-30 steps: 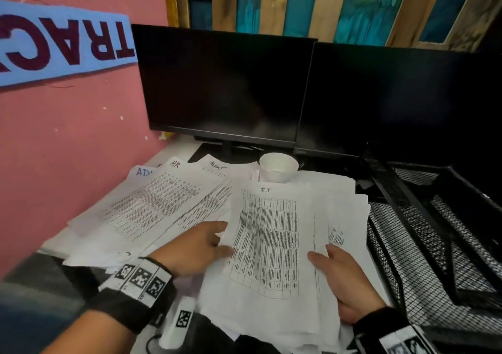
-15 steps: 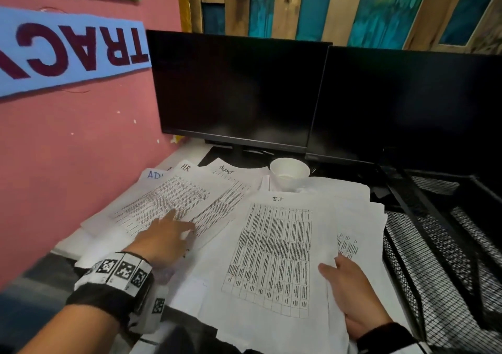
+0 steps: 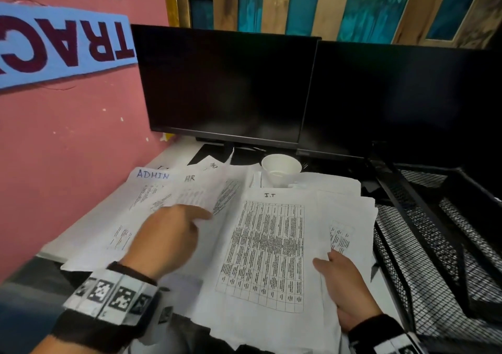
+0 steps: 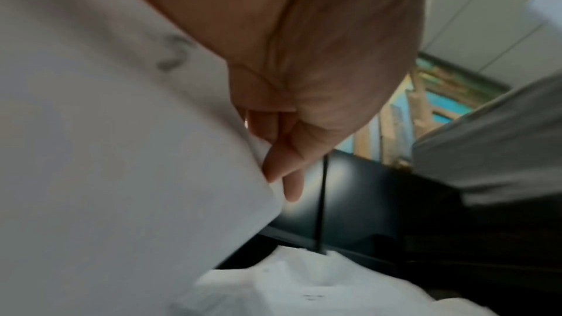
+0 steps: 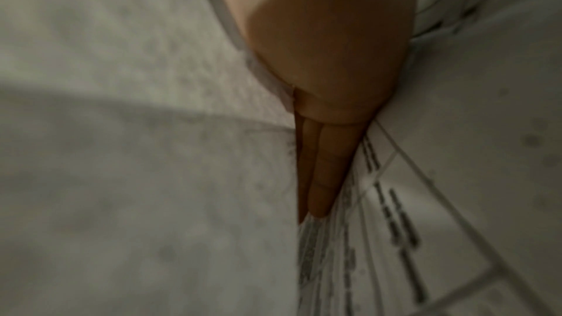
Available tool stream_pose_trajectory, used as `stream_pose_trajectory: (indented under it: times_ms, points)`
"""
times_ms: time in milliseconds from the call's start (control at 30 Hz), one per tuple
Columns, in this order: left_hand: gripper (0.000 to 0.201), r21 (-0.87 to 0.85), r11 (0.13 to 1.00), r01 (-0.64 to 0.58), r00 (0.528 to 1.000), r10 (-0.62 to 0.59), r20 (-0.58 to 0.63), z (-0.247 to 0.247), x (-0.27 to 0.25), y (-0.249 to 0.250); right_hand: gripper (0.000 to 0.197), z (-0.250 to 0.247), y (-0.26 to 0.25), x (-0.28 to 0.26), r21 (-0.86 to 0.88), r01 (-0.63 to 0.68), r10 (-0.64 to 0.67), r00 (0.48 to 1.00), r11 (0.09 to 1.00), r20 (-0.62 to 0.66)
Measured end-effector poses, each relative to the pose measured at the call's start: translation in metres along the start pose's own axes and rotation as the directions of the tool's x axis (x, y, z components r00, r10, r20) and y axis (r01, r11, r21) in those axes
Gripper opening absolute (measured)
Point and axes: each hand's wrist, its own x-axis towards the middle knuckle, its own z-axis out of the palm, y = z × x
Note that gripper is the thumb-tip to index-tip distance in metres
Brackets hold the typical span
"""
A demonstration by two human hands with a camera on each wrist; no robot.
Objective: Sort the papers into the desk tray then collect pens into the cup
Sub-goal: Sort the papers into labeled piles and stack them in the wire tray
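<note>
Lying flat mid-desk, long axis front to back, "I.T" heading far end: one I.T sheet [image 3: 267, 250], edge gripped by right hand [image 3: 346, 288]. Lifting one HR sheet [image 3: 195, 190]: left hand [image 3: 165, 241], pinched on it. One cup [image 3: 281, 170], upright behind. One mesh tray [image 3: 434, 258], right. Two monitors [image 3: 225, 87].

Handwritten headings top three of the printed sheets spread on the desk. The sheet at far left [image 3: 152, 175] reads "ADMIN" in blue capitals. The sheet just right of it [image 3: 190, 179] reads "HR" in dark ink. The large sheet in the middle [image 3: 269, 245] reads "I.T" above a dense printed table whose text is too small to read. On the pink wall, a blue banner [image 3: 65, 46] carries large maroon capitals "TRAC", cut off at the left edge. Another sheet farther back [image 3: 213, 166] has handwriting that cannot be made out.
</note>
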Motion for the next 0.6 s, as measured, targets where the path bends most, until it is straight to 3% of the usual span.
stream_pose_trajectory:
  times_ms: [167,233,333,367,400,467,600]
  points:
    - [0.056,-0.111,0.979,-0.172,0.947,0.196,0.256,0.04,-0.004,0.05,0.01,0.004,-0.011,-0.009,0.132,0.001,-0.002,1.0,0.991,0.012]
    - [0.054,-0.18,0.954,-0.238,0.897,0.287,0.335,0.062,-0.003,0.064,0.036,0.006,-0.007,-0.005,0.203,-0.007,0.002,1.0,0.979,0.027]
    - [0.053,-0.427,0.867,-0.258,0.77,0.451,0.451,0.088,-0.01,0.078,0.077,0.007,-0.002,0.0,0.224,-0.033,0.018,0.998,0.974,0.066]
    - [0.054,-0.51,0.831,-0.223,0.739,0.485,0.468,0.092,-0.012,0.079,0.075,0.008,-0.002,-0.001,0.195,-0.029,0.017,0.998,0.98,0.064]
    - [0.053,-0.566,0.805,-0.178,0.723,0.497,0.48,0.093,-0.012,0.078,0.06,0.006,0.0,0.0,0.145,0.001,-0.007,0.999,0.989,0.041]
    - [0.045,-0.61,0.784,-0.117,0.742,0.477,0.471,0.091,-0.009,0.069,0.026,0.003,0.002,0.004,0.027,0.057,-0.058,0.998,0.998,0.041]
    - [0.025,-0.581,0.81,-0.084,0.877,0.337,0.343,0.071,0.008,0.037,0.027,0.0,0.007,0.009,-0.061,0.069,-0.069,0.998,0.996,0.012]
